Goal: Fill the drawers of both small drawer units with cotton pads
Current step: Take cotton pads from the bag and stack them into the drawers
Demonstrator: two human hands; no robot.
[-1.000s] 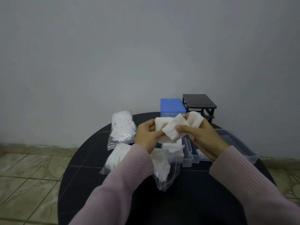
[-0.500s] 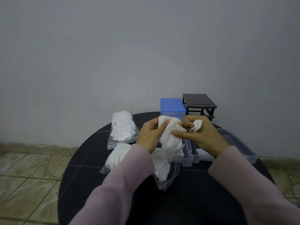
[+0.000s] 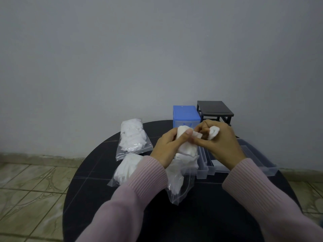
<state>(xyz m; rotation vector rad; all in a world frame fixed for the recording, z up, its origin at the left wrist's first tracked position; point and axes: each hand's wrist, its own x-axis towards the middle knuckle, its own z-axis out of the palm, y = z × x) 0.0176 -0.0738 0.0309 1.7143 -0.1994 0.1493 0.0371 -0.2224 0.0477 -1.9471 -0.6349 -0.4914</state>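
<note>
My left hand (image 3: 168, 145) grips a bunch of white cotton pads (image 3: 187, 147) above the clear pulled-out drawers (image 3: 202, 170). My right hand (image 3: 222, 144) holds a crumpled pad (image 3: 214, 134) in its curled fingers and pinches the end of the bunch. The blue drawer unit (image 3: 186, 115) stands behind my hands, the black drawer unit (image 3: 215, 110) to its right. One clear drawer under my hands holds white pads (image 3: 187, 158).
A sealed bag of pads (image 3: 132, 137) lies at the back left of the round black table (image 3: 201, 215). Another bag of pads (image 3: 125, 169) and an opened bag (image 3: 178, 186) lie near my left forearm. More clear drawers (image 3: 258, 159) sit at the right. Tiled floor surrounds the table.
The spread-out pads have been gathered into a tighter bunch. My right hand has curled round one pad and come closer to my left hand.
</note>
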